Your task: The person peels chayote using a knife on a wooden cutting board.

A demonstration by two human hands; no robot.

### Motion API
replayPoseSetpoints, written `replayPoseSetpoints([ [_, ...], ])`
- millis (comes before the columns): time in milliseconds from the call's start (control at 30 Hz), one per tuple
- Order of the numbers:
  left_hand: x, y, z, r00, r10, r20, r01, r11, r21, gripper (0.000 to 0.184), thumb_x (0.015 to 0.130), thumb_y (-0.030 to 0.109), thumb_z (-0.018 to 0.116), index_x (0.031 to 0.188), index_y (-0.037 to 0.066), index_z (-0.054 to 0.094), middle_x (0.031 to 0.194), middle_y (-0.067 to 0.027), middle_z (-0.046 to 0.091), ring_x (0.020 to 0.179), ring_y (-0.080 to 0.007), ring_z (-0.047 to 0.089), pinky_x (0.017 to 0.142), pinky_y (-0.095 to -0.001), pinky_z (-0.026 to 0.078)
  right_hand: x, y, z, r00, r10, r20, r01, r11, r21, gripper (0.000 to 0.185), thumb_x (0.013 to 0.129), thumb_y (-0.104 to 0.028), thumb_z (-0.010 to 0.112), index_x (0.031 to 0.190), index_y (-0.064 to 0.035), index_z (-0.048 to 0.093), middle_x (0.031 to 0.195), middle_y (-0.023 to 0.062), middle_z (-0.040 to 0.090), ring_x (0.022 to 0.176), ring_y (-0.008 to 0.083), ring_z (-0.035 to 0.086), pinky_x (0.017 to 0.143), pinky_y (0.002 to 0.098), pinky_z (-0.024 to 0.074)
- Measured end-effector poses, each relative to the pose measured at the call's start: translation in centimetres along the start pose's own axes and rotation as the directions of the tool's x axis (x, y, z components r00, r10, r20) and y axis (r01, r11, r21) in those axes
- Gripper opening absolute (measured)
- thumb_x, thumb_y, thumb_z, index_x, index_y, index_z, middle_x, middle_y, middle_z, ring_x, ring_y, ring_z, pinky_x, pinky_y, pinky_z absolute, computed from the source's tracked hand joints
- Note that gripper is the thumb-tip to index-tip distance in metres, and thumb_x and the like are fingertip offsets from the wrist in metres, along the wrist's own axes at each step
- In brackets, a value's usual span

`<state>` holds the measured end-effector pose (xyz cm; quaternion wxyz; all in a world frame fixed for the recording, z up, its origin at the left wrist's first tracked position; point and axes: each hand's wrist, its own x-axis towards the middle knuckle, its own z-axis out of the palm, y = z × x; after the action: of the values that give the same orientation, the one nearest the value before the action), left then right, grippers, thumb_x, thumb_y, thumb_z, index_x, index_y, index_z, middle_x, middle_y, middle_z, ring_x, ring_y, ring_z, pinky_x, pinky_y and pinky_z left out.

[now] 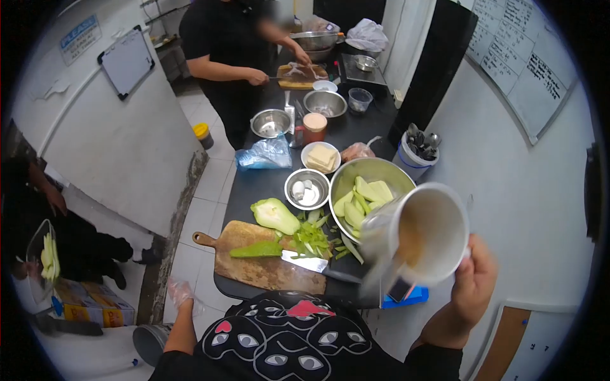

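My right hand (pixel 473 282) is wrapped round the handle of a white mug (pixel 445 235), tilted so its inside shows, with some brown liquid in it. The mug is raised over the table's right side, in front of a steel bowl (pixel 403 174) of pale green slices. My left hand (pixel 183 293), in a clear plastic glove, hangs low beside the table; its fingers are blurred. On the wooden board (pixel 254 270) lie a green piece (pixel 256 249), a knife (pixel 305 261) and green peelings (pixel 309 238). A peeled, halved green vegetable (pixel 275 216) rests at the board's back edge.
Behind stand a small bowl with eggs (pixel 307 189), a bowl of yellow blocks (pixel 321 157), steel bowls (pixel 271 123) and a blue plastic bag (pixel 264 154). A co-worker (pixel 219 70) cuts at another board (pixel 298 76). Another person (pixel 63 222) stands at the left.
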<state>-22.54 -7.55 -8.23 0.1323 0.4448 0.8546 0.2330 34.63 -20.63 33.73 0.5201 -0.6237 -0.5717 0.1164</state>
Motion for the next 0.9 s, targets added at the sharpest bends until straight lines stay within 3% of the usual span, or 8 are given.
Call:
replayPoseSetpoints([
  [133,0.0,-1.3,0.2,0.994,0.071,-0.088,-0.063,0.994,0.086,0.047,0.069,0.007,0.062,0.114,-0.004,0.052,0.107,-0.0231,0.057,0.102,-0.0340,0.055,0.091,-0.0396,0.044,0.4,5.9,-3.0,0.925,0.207,-0.317,-0.239,0.969,-0.064,0.032,0.095,-0.027,0.048,0.074,-0.0032,0.053,0.056,-0.0013,0.047,0.050,0.0068,0.047,0.046,0.0236,0.0394],
  [233,0.5,-1.9,0.6,0.992,-0.128,-0.017,0.129,0.980,0.154,0.051,0.071,0.007,0.062,0.119,-0.004,0.049,0.111,-0.0228,0.055,0.106,-0.0347,0.053,0.094,-0.0405,0.042,1.2,11.7,-4.8,0.842,0.256,-0.476,-0.382,0.904,-0.190,0.031,0.095,-0.023,0.048,0.073,-0.0024,0.050,0.055,0.0016,0.045,0.047,0.0086,0.047,0.044,0.0262,0.0385],
  [267,0.0,-2.1,0.8,0.997,-0.059,-0.040,0.062,0.993,0.095,0.053,0.072,0.007,0.063,0.121,-0.003,0.047,0.113,-0.0226,0.054,0.107,-0.0347,0.052,0.095,-0.0407,0.041,1.3,14.0,-5.4,0.809,0.268,-0.523,-0.433,0.874,-0.222,0.031,0.094,-0.024,0.048,0.073,-0.0020,0.050,0.055,0.0033,0.046,0.046,0.0099,0.047,0.044,0.0276,0.0386],
  [333,-1.3,-2.5,0.4,0.993,0.058,-0.104,-0.060,0.998,-0.024,0.056,0.073,0.007,0.063,0.125,-0.002,0.044,0.117,-0.0220,0.052,0.110,-0.0346,0.050,0.097,-0.0411,0.039,1.7,18.6,-6.1,0.746,0.308,-0.590,-0.515,0.829,-0.219,0.034,0.093,-0.029,0.049,0.074,-0.0010,0.050,0.057,0.0066,0.050,0.046,0.0136,0.048,0.044,0.0300,0.0391],
  [500,-3.3,0.6,-2.2,0.993,-0.103,0.057,0.097,0.990,0.101,0.061,0.074,0.007,0.065,0.130,0.000,0.040,0.121,-0.0189,0.050,0.111,-0.0289,0.050,0.095,-0.0376,0.040,-0.4,34.8,-7.0,0.769,0.182,-0.613,-0.534,0.710,-0.459,0.041,0.094,-0.036,0.048,0.069,-0.0035,0.048,0.056,0.0037,0.050,0.041,0.0121,0.052,0.036,0.0265,0.0402],
  [600,-4.8,3.4,-3.7,0.987,-0.125,0.100,0.115,0.989,0.098,0.059,0.075,0.006,0.064,0.129,0.001,0.042,0.120,-0.0171,0.050,0.111,-0.0276,0.050,0.094,-0.0360,0.041,-0.8,37.8,-5.0,0.647,0.527,-0.551,-0.676,0.731,-0.095,0.041,0.094,-0.038,0.047,0.073,-0.0023,0.051,0.060,0.0059,0.053,0.040,0.0143,0.055,0.035,0.0274,0.0430],
  [800,-8.0,-0.5,-3.6,0.977,0.111,-0.181,-0.112,0.994,0.006,0.057,0.075,0.009,0.063,0.128,0.001,0.044,0.120,-0.0193,0.050,0.112,-0.0324,0.048,0.097,-0.0391,0.039,-1.1,44.7,-1.0,0.563,0.666,-0.490,-0.737,0.673,0.068,0.039,0.094,-0.036,0.046,0.077,-0.0011,0.052,0.059,0.0087,0.056,0.042,0.0176,0.057,0.036,0.0299,0.0447],
  [900,-8.6,-2.3,-3.9,0.975,0.164,-0.147,-0.155,0.985,0.071,0.059,0.075,0.014,0.062,0.128,0.000,0.043,0.122,-0.0214,0.049,0.115,-0.0360,0.046,0.099,-0.0407,0.037,-1.6,47.5,0.0,0.588,0.672,-0.451,-0.720,0.689,0.088,0.039,0.094,-0.036,0.045,0.079,-0.0007,0.052,0.061,0.0074,0.055,0.043,0.0165,0.058,0.036,0.0286,0.0464],
])
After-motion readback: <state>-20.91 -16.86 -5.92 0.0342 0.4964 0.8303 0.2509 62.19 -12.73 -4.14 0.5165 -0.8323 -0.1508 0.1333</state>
